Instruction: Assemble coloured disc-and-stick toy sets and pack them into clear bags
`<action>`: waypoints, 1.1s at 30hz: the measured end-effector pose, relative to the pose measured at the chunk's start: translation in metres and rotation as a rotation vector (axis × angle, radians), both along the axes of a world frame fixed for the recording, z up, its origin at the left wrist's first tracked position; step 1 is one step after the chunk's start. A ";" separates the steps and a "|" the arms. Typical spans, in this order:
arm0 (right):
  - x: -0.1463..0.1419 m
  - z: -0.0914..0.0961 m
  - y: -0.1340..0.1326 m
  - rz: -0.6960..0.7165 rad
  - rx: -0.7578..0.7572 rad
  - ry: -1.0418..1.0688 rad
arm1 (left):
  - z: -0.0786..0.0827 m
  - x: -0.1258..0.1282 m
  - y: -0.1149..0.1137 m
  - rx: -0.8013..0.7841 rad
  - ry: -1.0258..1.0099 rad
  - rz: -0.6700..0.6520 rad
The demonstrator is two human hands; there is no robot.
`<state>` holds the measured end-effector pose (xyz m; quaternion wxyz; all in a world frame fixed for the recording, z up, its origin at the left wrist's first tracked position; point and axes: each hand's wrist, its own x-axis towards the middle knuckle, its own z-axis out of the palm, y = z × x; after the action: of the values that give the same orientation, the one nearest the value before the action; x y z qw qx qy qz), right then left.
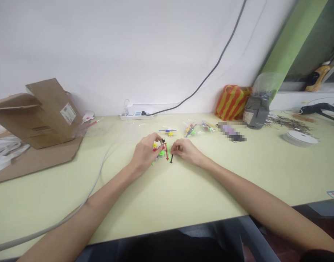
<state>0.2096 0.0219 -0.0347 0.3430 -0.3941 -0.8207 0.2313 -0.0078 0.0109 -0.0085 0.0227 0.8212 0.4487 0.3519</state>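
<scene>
Left hand (146,153) closed in a pinch, apparently at the top of a slim red plastic rod (167,152); right hand (184,151) closed on a small black rod (171,158). Both lie just above loose coloured toy parts (159,154) on the worktop (128,203). Risk: a slackened pinch could drop either rod, scattering small pieces.

Slim red plastic rod (166,152), arrow-tipped and lying flat, just beside a short black plastic pin (171,158) near the right hand (185,151). Tiny black piece (163,141) at the fingertips of the left hand (146,153). Bright green and yellow plastic toy parts (161,154) in a small cluster, partly hidden behind that hand.
</scene>
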 end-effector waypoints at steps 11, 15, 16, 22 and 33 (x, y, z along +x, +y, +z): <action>0.013 -0.003 0.011 -0.013 -0.112 -0.003 | -0.004 -0.001 0.004 0.051 -0.005 -0.069; 0.012 -0.003 0.011 -0.057 -0.090 -0.032 | -0.005 -0.002 0.005 0.048 -0.005 -0.083; 0.012 -0.003 0.011 -0.067 -0.081 -0.036 | -0.005 -0.002 0.005 0.047 -0.002 -0.086; 0.014 0.000 0.012 -0.092 -0.020 -0.117 | -0.003 -0.002 0.005 0.056 0.034 -0.100; 0.010 0.021 0.001 0.166 -0.194 0.376 | -0.004 -0.002 0.004 0.033 0.018 -0.056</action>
<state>0.2194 0.0233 -0.0136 0.4300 -0.3063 -0.7458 0.4062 -0.0093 0.0153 -0.0127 0.0151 0.8368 0.4200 0.3508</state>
